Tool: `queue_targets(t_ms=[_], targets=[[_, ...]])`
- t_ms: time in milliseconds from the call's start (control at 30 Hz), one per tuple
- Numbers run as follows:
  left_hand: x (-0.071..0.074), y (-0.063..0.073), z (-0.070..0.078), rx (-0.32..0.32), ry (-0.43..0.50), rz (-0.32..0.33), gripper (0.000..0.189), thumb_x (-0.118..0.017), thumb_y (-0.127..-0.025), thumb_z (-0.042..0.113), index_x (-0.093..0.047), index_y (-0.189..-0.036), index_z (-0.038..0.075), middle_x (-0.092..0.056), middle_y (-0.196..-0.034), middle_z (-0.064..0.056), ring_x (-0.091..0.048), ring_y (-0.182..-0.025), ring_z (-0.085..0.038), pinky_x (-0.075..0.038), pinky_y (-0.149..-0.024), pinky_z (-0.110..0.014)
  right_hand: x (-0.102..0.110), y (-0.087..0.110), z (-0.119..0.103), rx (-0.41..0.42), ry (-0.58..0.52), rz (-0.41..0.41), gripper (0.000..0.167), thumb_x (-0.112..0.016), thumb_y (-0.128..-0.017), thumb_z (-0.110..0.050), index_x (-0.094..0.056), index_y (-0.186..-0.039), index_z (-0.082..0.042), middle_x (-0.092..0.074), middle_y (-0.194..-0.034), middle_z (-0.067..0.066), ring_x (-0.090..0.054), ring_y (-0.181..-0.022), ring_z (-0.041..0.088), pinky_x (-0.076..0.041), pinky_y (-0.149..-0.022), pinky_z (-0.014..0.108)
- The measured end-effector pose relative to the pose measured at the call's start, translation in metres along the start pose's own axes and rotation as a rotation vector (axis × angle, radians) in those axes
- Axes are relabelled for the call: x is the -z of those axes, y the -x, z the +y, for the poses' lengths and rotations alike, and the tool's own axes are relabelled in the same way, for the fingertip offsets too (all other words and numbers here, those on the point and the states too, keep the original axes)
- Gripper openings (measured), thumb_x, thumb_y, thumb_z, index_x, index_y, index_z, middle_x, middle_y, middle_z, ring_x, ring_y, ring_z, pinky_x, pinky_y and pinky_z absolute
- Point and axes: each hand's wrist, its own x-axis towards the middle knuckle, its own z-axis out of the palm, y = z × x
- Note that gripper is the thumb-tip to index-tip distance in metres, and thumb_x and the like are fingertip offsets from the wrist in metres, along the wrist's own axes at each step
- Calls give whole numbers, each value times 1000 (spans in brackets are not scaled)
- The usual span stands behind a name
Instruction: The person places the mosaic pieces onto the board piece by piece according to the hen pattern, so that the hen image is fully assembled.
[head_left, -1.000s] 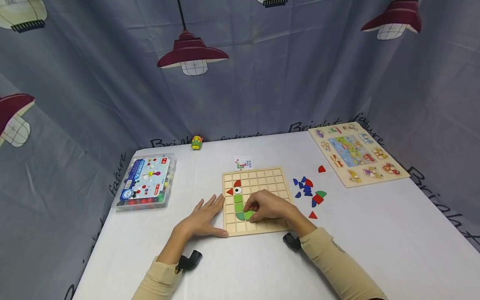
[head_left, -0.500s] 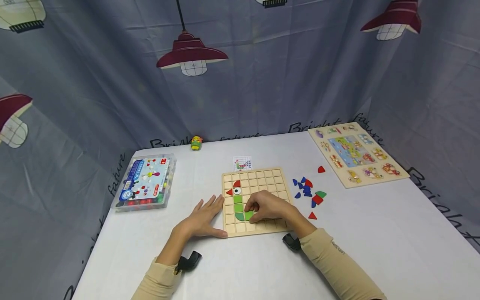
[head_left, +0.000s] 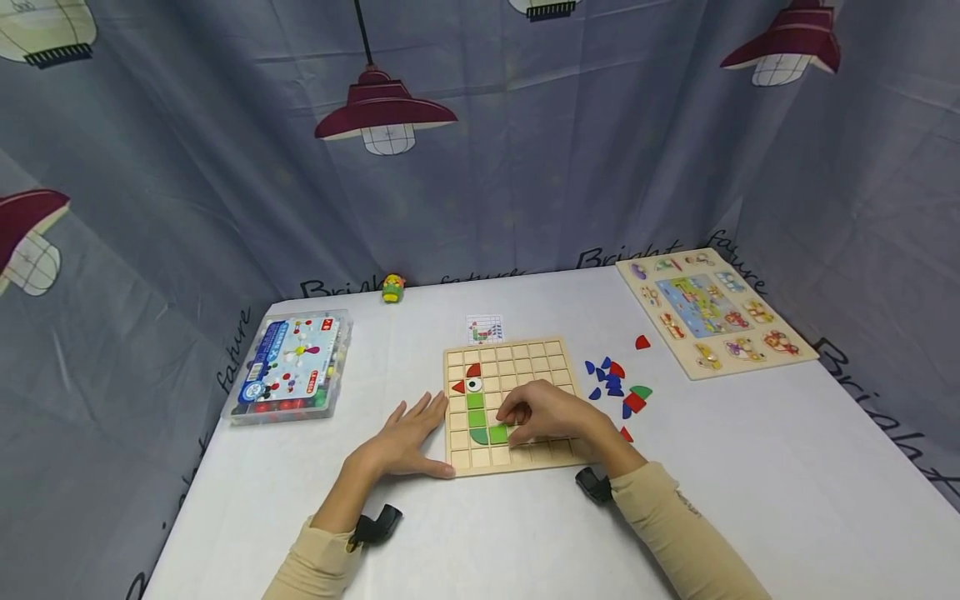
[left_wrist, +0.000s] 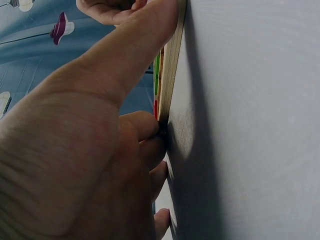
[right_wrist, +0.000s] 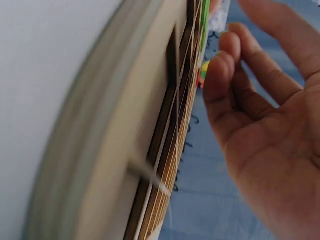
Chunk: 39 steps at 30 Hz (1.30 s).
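Note:
A wooden grid board (head_left: 531, 351) lies on the white table. Down its left part runs a bird-like figure: a red quarter-circle (head_left: 474, 370), a red triangle (head_left: 458, 387), a white eye tile (head_left: 474, 385), two light green squares (head_left: 476, 418) and a dark green quarter-circle (head_left: 478, 437). Another light green square (head_left: 498, 435) lies beside the quarter-circle. My left hand (head_left: 405, 440) rests with spread fingers against the board's left edge, its thumb at the near corner. Over the board, just right of that square, my right hand (head_left: 549, 411) has bent fingers with nothing between them; its palm (right_wrist: 280, 150) shows in the right wrist view.
Loose blue, red and green pieces (head_left: 614, 382) lie right of the board. A small pattern card (head_left: 484, 328) sits behind it. A clear plastic case (head_left: 288, 367) stands left, a small yellow-green toy (head_left: 393, 288) at the back, a wooden picture puzzle (head_left: 716, 312) at back right.
My right hand has let go of the light green square and shifted slightly right, uncovering it. The left hand stays in place at the board's edge.

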Motion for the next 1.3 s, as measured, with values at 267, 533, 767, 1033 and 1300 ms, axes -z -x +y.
queue_targets(t_ms=[267,533,767,1033,1300], targets=[[-2,1,-1,-11,-3,6,117,-77,-70,61,-17,-157,11,-15,-165,-3,-7,-154,-25,-1,-124,-52,7,8,7,1,9,-2,30,-87,-69,-17,-74,-96,-13,-70,-86,-2,-58,-76,10,-52,-67,20],[-1,1,-1,-12,-2,9,116,-77,-71,61,-17,-156,10,-15,-164,-4,-7,-154,-25,-2,-124,-53,19,24,16,36,24,1,29,-84,-73,-17,-73,-99,-9,-70,-87,1,-58,-76,8,-53,-68,19],[-1,1,-1,-10,-5,5,116,-77,-70,61,-17,-157,11,-15,-165,-4,-7,-154,-25,-1,-124,-53,35,44,32,15,-1,34,30,-81,-76,-19,-72,-103,-7,-69,-89,2,-60,-78,9,-54,-70,20],[-1,1,-1,-6,-10,2,117,-77,-70,61,-16,-157,11,-14,-165,-4,-6,-154,-24,-1,-124,-53,52,70,52,-69,7,64,35,-82,-75,-18,-71,-105,-5,-70,-98,4,-60,-85,16,-53,-73,20],[-1,1,-2,-18,-16,9,117,-77,-71,61,-16,-157,11,-14,-165,-4,-7,-154,-25,-2,-124,-53,59,91,69,-137,68,69,41,-86,-70,-22,-71,-106,-6,-66,-94,2,-55,-82,15,-50,-69,20]])
